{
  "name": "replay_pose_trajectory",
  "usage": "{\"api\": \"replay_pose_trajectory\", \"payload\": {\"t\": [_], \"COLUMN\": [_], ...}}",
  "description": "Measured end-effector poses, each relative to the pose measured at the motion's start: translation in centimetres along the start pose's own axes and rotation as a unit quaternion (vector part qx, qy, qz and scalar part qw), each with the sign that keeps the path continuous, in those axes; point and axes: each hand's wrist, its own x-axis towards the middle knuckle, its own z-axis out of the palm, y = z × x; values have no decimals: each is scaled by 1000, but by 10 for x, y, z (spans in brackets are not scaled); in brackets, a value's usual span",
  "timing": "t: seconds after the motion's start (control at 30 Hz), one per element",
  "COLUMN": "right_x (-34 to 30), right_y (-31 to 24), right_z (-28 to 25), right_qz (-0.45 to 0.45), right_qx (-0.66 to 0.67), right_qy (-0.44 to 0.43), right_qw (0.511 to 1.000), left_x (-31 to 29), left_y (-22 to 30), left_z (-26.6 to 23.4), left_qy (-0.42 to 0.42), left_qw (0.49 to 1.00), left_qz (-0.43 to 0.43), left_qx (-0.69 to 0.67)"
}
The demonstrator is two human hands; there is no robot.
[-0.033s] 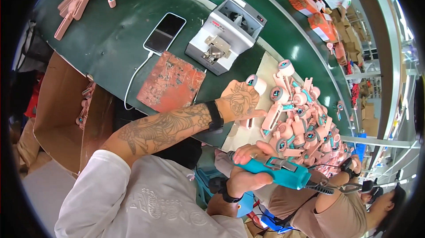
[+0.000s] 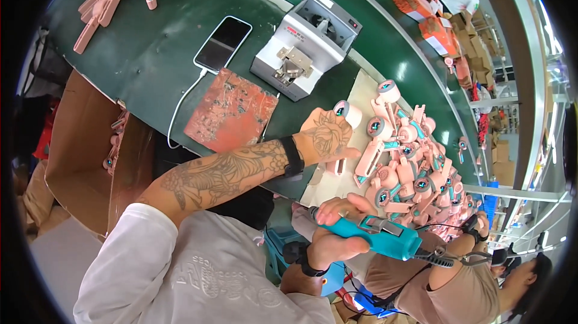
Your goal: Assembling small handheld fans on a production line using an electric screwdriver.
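My left hand (image 2: pixel 328 136) is closed round a pink handheld fan (image 2: pixel 347 114); its round head with a small display shows past my knuckles, and part of its body is hidden under my palm. In my right hand (image 2: pixel 333 246) is a teal electric screwdriver (image 2: pixel 379 238), gripped round its body with the thumb below. The screwdriver's dark tip points left, below my left hand and apart from the fan. Its cable end leads off to the right. Right beside my left hand lies a heap of pink fans (image 2: pixel 415 173), several with teal strips.
A grey machine (image 2: pixel 304 50), a phone (image 2: pixel 223 46) on a white cable and a worn red mat (image 2: pixel 232 113) lie on the green table (image 2: pixel 150 53). More pink fans (image 2: pixel 105 2) sit far left. A cardboard box (image 2: pixel 84 143) stands left; a co-worker (image 2: pixel 445 276) sits right.
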Motion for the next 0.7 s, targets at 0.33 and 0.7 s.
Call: {"api": "replay_pose_trajectory", "payload": {"t": [0.33, 0.7], "right_x": [4, 44], "right_y": [5, 11], "right_z": [-9, 30], "right_qz": [12, 35], "right_qx": [16, 32], "right_qy": [5, -11], "right_qw": [1000, 999], "left_x": [-39, -111], "left_y": [-14, -80], "left_z": [-54, -124], "left_qy": [205, 116], "left_qw": [973, 971], "left_qz": [72, 121], "left_qx": [-81, -170]}}
